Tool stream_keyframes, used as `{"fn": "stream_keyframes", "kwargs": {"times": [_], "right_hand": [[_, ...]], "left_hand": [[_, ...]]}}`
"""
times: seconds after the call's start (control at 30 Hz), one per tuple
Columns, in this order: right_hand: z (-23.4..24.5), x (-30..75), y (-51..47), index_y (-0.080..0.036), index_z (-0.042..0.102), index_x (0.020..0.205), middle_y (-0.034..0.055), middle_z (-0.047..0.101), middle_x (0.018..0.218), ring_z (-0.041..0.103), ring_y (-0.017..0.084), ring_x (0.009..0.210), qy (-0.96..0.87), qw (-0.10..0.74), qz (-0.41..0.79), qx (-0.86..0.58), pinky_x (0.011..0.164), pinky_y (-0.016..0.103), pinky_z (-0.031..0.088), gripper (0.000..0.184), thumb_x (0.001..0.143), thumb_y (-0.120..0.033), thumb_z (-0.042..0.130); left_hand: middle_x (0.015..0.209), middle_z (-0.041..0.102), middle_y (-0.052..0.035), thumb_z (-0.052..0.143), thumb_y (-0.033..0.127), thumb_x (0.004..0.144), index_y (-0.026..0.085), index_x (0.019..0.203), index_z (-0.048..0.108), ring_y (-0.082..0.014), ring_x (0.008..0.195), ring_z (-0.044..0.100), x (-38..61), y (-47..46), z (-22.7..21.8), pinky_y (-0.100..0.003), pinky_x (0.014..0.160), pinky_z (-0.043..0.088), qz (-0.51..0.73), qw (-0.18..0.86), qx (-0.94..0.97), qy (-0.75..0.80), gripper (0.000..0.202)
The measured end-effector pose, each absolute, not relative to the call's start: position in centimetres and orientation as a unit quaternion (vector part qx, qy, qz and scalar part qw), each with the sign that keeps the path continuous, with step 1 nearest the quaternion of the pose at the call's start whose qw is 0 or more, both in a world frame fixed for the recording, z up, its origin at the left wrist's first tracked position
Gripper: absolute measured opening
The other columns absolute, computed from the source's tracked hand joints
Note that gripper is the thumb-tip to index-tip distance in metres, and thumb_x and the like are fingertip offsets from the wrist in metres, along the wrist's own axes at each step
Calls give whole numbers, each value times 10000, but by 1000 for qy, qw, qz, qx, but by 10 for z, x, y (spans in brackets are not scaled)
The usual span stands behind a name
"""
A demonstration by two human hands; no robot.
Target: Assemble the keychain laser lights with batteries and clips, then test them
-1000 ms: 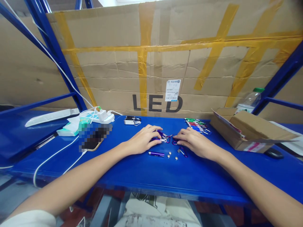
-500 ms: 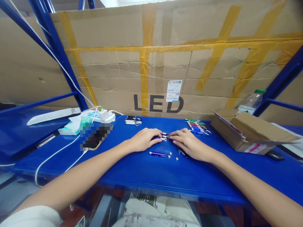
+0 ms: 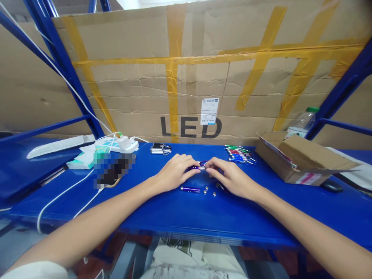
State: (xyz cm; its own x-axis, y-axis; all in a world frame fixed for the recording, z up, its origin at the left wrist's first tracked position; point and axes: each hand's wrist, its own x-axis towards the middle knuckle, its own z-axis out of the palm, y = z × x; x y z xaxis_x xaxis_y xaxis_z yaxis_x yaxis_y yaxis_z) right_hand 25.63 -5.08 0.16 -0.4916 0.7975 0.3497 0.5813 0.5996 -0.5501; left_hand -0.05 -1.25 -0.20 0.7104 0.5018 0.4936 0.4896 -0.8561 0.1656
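Observation:
My left hand (image 3: 178,171) is closed round a slim purple penlight (image 3: 195,167), whose silver end points right. At that end, my right hand (image 3: 229,175) pinches with thumb and fingertips; anything smaller between them is hidden. Just behind the fingertips lie more purple penlights (image 3: 202,163), partly covered by the hands. In front of them a purple penlight tube (image 3: 190,189) rests on the blue table. Three button cells (image 3: 214,194) sit to its right. A dark, shiny piece (image 3: 222,187) shows partly under my right hand.
Green, red and blue penlights (image 3: 240,154) lie in a row at the back right, black and silver ones (image 3: 161,148) at the back left. An open cardboard box (image 3: 302,159) stands right. A phone (image 3: 116,170), cables and a power strip (image 3: 129,145) occupy the left.
My right fingers have curled from lying over the penlight's silver end into a pinch there. My left hand keeps its hold. The view has shifted slightly.

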Motion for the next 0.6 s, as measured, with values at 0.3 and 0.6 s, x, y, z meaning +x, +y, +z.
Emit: {"fn": "stream_keyframes", "kwargs": {"times": [0.3,0.6], "right_hand": [[2,258,-49,-231,621,1011,14,675,890,622,196,810,-831,320,241,-386,733,310,476,270,1106,-458,511],[4,264,-48,-252,644,1144,81,718,1046,633,247,953,-891,296,48,-341,877,383,469,248,1144,-391,438]], "left_hand": [[1163,796,-61,523,376,1125,203,1226,708,-224,1026,727,3,-18,-5,-341,917,475,298,90,912,265,273],[789,641,10,471,456,1115,173,1004,706,-148,722,584,10,-23,5,-262,701,435,282,318,849,315,384]]}}
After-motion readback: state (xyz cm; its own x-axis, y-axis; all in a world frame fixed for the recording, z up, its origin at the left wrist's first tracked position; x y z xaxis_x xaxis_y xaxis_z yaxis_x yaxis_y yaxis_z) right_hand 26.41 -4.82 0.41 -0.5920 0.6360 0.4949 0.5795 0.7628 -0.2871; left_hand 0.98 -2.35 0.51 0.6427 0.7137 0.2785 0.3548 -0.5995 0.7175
